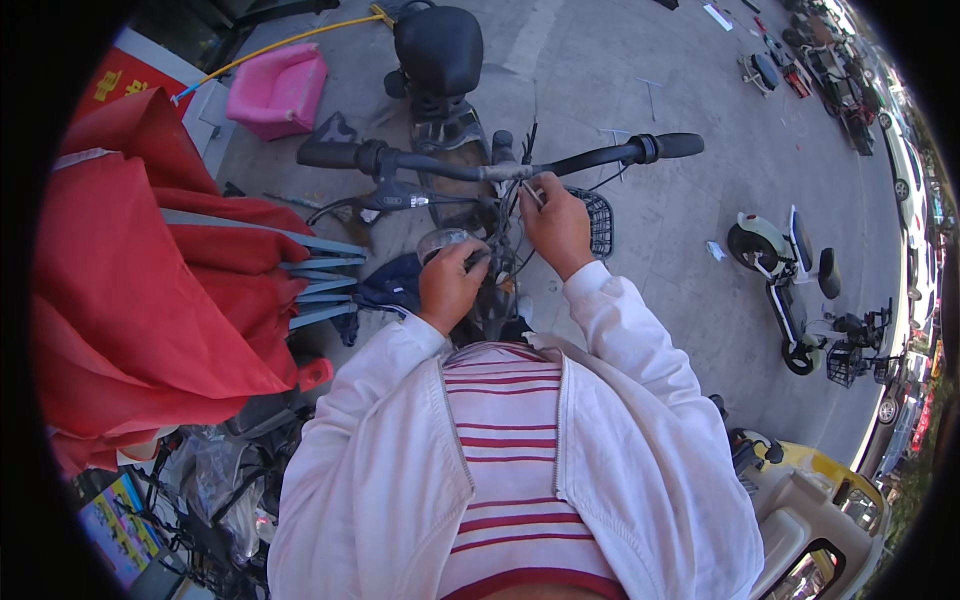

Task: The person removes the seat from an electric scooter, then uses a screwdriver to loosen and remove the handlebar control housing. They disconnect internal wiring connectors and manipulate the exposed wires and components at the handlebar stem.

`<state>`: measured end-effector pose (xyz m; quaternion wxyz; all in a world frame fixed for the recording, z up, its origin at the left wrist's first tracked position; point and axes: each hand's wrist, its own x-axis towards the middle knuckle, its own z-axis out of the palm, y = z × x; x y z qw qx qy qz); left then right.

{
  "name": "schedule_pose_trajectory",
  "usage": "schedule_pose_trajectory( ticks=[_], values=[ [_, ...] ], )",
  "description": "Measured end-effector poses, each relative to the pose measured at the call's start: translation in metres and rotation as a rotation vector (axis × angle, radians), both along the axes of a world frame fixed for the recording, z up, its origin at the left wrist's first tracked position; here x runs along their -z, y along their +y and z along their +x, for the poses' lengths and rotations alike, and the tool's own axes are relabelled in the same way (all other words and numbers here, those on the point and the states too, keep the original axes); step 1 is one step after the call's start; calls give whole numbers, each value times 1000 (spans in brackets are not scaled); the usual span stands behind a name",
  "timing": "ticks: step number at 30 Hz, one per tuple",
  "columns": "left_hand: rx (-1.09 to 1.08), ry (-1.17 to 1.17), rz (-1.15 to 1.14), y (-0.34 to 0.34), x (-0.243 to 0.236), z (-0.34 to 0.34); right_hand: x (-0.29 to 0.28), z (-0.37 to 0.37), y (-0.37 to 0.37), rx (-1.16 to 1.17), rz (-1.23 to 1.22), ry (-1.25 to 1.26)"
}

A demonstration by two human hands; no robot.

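Note:
A small electric bike stands in front of me, its black handlebar [600, 155] running left to right and its black seat [437, 50] beyond. My left hand [450, 285] is closed around the round clear headlight [440, 242] below the bar. My right hand [555, 225] sits at the stem in the middle of the bar, pinching a thin pale tool [532, 193] among the black cables [505, 215]. A black wire basket [600, 222] shows just right of that hand. What the tool's tip touches is hidden.
A folded red canopy [140, 290] with grey-blue struts crowds my left. A pink plastic seat [278, 90] lies on the pavement behind the bike. A white scooter [785, 280] is parked at the right, more bikes farther off. A yellow vehicle [820, 500] sits at lower right.

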<state>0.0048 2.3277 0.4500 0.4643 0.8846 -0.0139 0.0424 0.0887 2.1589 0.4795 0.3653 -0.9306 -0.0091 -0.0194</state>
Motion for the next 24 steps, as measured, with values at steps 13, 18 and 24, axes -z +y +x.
schedule_pose_trajectory(
  ticks=[13,18,24],
  values=[
    [-20,105,-663,9,21,-3,-15,51,9,-71,-258,-54],
    [-141,516,-989,38,12,-15,-20,4,-1,5,114,-130],
    [-186,475,-972,58,7,-28,23,-59,-43,110,261,-29]
  ],
)
